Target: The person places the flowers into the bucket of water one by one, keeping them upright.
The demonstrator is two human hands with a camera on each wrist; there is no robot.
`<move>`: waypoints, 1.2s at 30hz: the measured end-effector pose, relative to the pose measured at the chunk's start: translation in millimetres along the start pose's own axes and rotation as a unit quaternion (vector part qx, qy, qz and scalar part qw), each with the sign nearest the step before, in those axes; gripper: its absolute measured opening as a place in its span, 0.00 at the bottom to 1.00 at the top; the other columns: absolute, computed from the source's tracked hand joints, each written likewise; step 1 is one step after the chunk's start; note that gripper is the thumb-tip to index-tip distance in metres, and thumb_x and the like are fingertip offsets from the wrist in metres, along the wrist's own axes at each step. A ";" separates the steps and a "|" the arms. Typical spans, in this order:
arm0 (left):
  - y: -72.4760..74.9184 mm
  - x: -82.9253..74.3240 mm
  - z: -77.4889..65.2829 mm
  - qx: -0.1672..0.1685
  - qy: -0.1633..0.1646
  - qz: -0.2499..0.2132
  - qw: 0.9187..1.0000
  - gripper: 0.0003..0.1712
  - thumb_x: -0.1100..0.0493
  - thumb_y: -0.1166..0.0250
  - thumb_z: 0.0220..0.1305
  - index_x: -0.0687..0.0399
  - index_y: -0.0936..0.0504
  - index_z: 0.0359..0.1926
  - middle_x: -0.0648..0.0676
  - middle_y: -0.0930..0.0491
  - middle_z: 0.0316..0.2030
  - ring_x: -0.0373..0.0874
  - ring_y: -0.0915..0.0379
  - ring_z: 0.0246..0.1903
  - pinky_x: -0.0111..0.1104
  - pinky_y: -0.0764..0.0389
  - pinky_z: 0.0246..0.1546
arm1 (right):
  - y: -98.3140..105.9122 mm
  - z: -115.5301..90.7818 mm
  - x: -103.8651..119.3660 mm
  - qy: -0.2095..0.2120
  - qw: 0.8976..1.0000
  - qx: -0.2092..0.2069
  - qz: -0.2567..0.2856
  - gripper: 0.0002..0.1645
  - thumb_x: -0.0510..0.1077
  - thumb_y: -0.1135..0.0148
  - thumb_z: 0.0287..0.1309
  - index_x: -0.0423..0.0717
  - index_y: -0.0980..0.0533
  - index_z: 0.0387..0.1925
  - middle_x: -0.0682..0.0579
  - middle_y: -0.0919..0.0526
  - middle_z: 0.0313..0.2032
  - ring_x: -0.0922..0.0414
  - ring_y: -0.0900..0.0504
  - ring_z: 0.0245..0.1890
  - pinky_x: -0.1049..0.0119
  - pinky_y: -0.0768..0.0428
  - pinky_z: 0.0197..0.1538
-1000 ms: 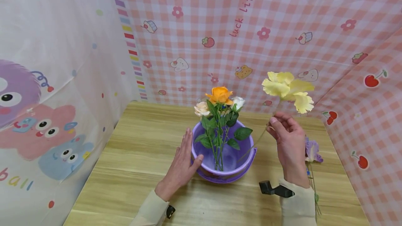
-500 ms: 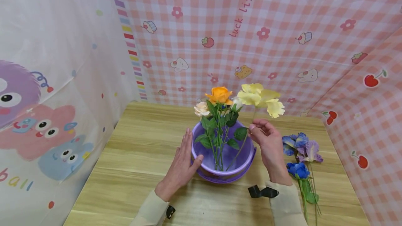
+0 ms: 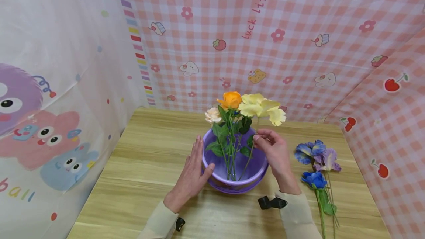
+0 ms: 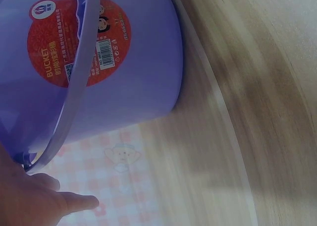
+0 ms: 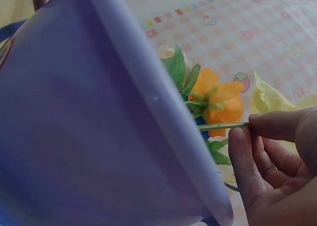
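Yellow flower [image 3: 255, 105], its bloom at one o'clock, leans with its thin stem reaching down inside the purple bucket [image 3: 239, 183]. The right hand [image 3: 275, 153], at three o'clock, has its grip pinched on that stem between thumb and fingertip. Between eight and nine o'clock, the left hand [image 3: 189, 174] lays straight fingers along the bucket's outer side, its grip released. Standing in the bucket are an orange rose [image 3: 231, 100] at twelve and a pale peach rose [image 3: 213, 115] at eleven. Toward three o'clock, a blue iris [image 3: 305, 152], a purple iris [image 3: 328, 159] and a deep-blue flower [image 3: 314, 180] lie on the tabletop [image 3: 149, 150].
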State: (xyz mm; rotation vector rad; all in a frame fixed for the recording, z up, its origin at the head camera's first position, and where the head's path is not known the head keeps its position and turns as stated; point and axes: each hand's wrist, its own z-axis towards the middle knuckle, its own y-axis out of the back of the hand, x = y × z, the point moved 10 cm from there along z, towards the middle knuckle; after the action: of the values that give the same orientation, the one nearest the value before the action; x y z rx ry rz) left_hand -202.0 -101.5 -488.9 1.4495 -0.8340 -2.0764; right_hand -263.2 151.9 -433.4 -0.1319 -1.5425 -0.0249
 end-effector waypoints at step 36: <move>-0.4 -0.5 -0.2 -0.001 0.000 -0.005 1.000 0.49 0.40 0.51 0.78 0.54 0.66 0.84 0.51 0.71 0.83 0.51 0.68 0.81 0.66 0.49 0.72 | 23.9 -22.6 8.3 0.046 0.979 0.001 -0.201 0.14 0.37 0.33 0.67 0.35 0.17 0.52 0.38 0.12 0.48 0.66 0.15 0.40 0.78 0.18 0.44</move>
State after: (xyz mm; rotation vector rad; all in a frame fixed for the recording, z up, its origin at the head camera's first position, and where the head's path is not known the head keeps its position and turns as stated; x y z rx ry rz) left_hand -201.6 -101.0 -488.9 1.4564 -0.8269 -2.0831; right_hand -238.2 173.9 -427.2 0.1822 -1.4540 -0.3445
